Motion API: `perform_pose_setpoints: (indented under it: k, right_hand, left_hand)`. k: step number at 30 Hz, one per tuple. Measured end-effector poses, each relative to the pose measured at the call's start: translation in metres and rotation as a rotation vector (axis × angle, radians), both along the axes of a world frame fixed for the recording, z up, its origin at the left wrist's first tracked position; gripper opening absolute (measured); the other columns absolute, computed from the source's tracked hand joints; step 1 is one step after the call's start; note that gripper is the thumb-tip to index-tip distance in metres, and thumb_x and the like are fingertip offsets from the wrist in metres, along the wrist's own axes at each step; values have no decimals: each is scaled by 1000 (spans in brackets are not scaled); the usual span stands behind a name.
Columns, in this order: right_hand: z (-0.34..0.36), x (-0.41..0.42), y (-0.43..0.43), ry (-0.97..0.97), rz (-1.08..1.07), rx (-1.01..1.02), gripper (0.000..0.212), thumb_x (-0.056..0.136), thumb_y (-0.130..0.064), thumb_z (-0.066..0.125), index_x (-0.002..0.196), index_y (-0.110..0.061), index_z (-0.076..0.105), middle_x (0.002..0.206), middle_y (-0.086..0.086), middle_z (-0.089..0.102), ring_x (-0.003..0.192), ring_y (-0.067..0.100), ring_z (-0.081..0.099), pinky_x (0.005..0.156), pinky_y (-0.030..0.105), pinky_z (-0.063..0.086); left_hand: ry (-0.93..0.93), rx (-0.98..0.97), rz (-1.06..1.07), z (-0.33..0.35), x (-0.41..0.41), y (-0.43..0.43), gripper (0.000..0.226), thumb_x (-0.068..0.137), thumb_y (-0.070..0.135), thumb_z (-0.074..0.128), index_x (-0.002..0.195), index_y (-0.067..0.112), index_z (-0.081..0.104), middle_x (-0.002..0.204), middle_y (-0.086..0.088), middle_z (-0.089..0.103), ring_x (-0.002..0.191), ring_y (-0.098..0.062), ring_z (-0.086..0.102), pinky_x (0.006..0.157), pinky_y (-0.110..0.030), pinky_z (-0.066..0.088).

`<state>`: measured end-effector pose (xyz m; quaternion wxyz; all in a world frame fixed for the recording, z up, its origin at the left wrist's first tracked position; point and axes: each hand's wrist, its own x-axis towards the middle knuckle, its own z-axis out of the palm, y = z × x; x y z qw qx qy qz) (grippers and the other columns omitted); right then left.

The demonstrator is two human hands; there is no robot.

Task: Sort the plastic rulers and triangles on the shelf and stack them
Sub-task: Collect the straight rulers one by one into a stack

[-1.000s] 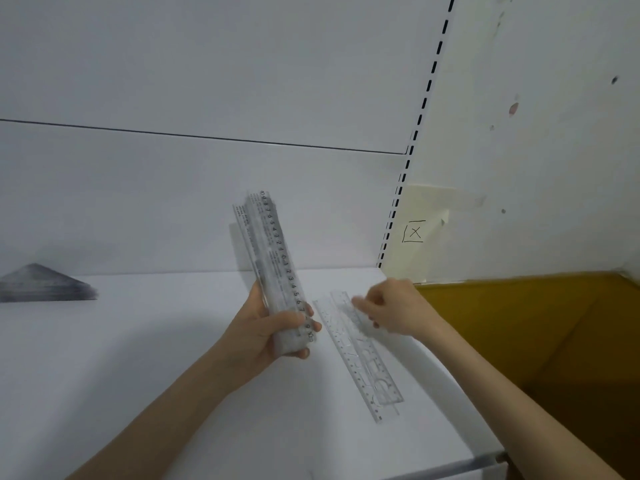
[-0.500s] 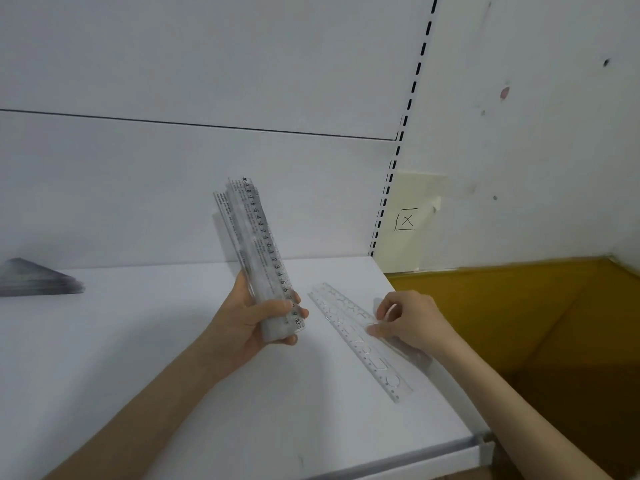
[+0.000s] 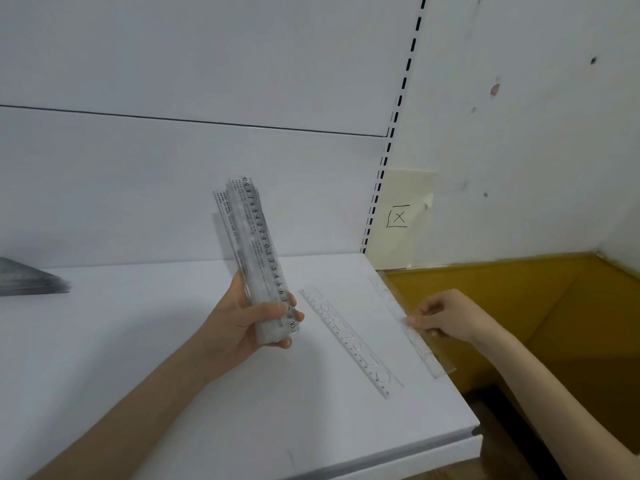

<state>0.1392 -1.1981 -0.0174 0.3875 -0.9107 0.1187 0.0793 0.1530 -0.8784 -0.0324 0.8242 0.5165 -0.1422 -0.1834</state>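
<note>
- Head view: left hand (image 3: 252, 320) is wrapped round the lower end of the ruler bundle (image 3: 256, 251). The bundle is near upright, top leaning to 11 o'clock. My read: it's the collecting stack, kept off the shelf (image 3: 173, 393) so singles can be added.
- Right hand (image 3: 446, 317) pinches one clear ruler (image 3: 434, 362) at 3 o'clock from the bundle. The ruler runs along the shelf's right edge with its near end past it, probably slid there so fingers get under a thin flat piece.
- Stencil ruler (image 3: 349, 341) lies flat on the shelf between the hands, long axis 11 to 5. Neither hand touches it.
- Triangle stack (image 3: 27, 282) sits at far 9 o'clock, well apart from the rulers, blurred and cut by the frame.
- Edges: drop-off at 3 o'clock onto a yellow-brown surface (image 3: 519, 306); front lip at 6; slotted upright (image 3: 381, 174) at the back-right corner.
- Room: open shelf surface from the bundle toward the triangles; only the stencil ruler lies between the right hand and the bundle.
</note>
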Motion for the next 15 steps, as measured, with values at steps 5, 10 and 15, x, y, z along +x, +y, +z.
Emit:
perform_pose_setpoints:
  k: [5,10,15]
  right_hand:
    - [37,-8,41,-208,163,490,11,88,-9,64,84,0,67,71,10,65,52,11,52,50,18,43]
    - [56,5,110,-256,359,599,8,89,-3,62,82,-3,65,67,9,67,51,12,58,50,19,47]
    - [56,19,139,-289,356,588,6,88,-4,65,83,-2,66,65,9,66,50,12,60,51,19,50]
  left_hand:
    - [15,-6,-68,1,-2,-1,89,40,14,95,115,29,48,89,-18,60,79,-36,64,52,-39,49]
    - [-26,8,-153,2,-7,-1,86,53,12,91,123,32,47,95,-17,61,82,-36,63,54,-40,50]
    - [-50,-4,-201,4,-8,1,83,59,15,89,128,32,45,100,-18,59,85,-37,62,56,-39,49]
